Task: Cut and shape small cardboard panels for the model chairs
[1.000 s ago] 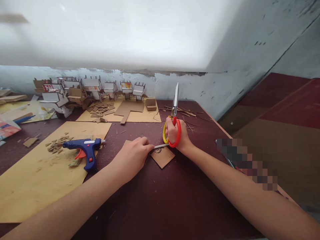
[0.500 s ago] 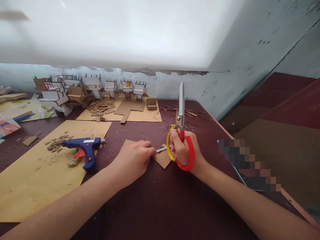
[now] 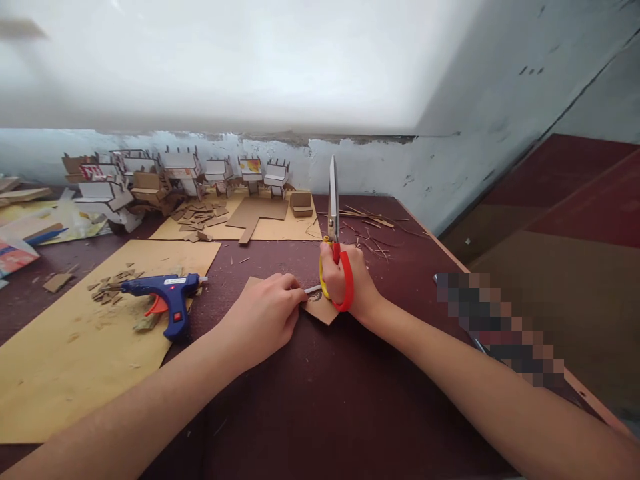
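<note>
On the dark red table lies a brown cardboard piece, partly under my left hand. The fingers of that hand are pressed together at a thin pale strip above the cardboard. My right hand is wrapped round scissors with one yellow and one red handle; their blades point up and look closed. Its fingers are close to the strip's right end, and whether they touch it is hidden. A blue glue gun with an orange trigger lies to the left.
Small cardboard chair-like models stand along the wall. Cardboard scraps and a larger cut piece lie on yellow sheets. Thin strips are at the back right. A pixelated object lies near the right edge.
My right hand has moved left and slightly up with the scissors, closer to my left hand. My left hand stays almost in place on the cardboard.
</note>
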`<state>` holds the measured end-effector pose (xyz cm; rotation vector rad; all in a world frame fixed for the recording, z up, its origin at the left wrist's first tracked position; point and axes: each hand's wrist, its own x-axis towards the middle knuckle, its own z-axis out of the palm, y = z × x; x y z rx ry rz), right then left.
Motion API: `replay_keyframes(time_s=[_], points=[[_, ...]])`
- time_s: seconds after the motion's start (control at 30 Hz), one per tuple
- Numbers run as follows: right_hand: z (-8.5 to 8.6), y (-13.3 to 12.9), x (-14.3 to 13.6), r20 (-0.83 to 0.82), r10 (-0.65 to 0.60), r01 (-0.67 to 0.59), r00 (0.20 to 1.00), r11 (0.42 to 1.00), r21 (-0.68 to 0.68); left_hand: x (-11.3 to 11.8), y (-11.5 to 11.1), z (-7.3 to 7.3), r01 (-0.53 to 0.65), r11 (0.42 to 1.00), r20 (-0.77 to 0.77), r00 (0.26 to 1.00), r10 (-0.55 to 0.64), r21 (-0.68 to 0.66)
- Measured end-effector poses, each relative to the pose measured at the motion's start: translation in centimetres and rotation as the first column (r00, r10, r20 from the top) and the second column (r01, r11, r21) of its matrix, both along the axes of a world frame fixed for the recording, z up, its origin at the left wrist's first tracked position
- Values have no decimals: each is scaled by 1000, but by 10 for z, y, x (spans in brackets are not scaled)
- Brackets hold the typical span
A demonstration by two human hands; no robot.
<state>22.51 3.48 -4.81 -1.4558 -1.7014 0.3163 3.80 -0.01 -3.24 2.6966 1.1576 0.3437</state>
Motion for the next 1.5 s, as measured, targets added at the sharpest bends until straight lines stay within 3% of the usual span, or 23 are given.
replay_keyframes(time_s=[0.2, 0.3, 0.4, 0.5, 0.63, 0.73, 0.83, 0.9, 0.97, 1.1, 1.2, 1.27, 1.4, 1.5], points=[[-3, 18, 1, -79, -41, 33, 996, 995, -97, 4, -11, 5, 70, 997, 78, 994, -73, 36], [-6, 19, 3, -137, -63, 46, 989, 991, -129, 11, -16, 4, 163, 987, 142, 977, -162, -1], [-5, 15, 3, -193, -61, 37, 979, 991, -127, 21, -17, 0, 182, 983, 138, 974, -178, -14], [7, 9, 6, -256, -45, 18, 966, 994, -107, 28, -17, -5, 191, 982, 100, 977, -191, 7], [36, -1, 23, -353, -53, 29, 934, 997, -74, 24, -15, -5, 203, 976, 82, 974, -210, 80], [52, -13, 40, -408, -65, 15, 911, 992, -124, 14, -11, 1, 65, 994, 190, 979, -81, 90], [53, -26, 50, -434, -54, -53, 899, 972, -229, 8, -6, 10, -110, 985, 437, 886, 158, -133], [49, -33, 50, -470, -43, -109, 882, 950, -292, 8, -4, 15, -58, 915, 571, 765, 298, -399], [44, -37, 46, -515, -30, -170, 857, 926, -336, 10, -3, 18, 45, 811, 626, 662, 413, -583], [42, -42, 38, -573, 15, -290, 820, 873, -393, 12, -2, 15, 125, 678, 630, 522, 575, -724], [45, -47, 33, -574, 32, -331, 819, 842, -426, 11, -3, 12, 223, 606, 616, 535, 579, -764], [46, -50, 30, -575, 21, -343, 818, 820, -459, 10, -4, 13, 251, 598, 613, 579, 537, -761], [44, -51, 27, -555, -7, -335, 832, 791, -512, 8, -5, 16, 173, 710, 640, 610, 467, -682], [41, -50, 29, -570, 55, -391, 820, 781, -486, 6, -4, 18, 162, 717, 634, 624, 458, -678]])
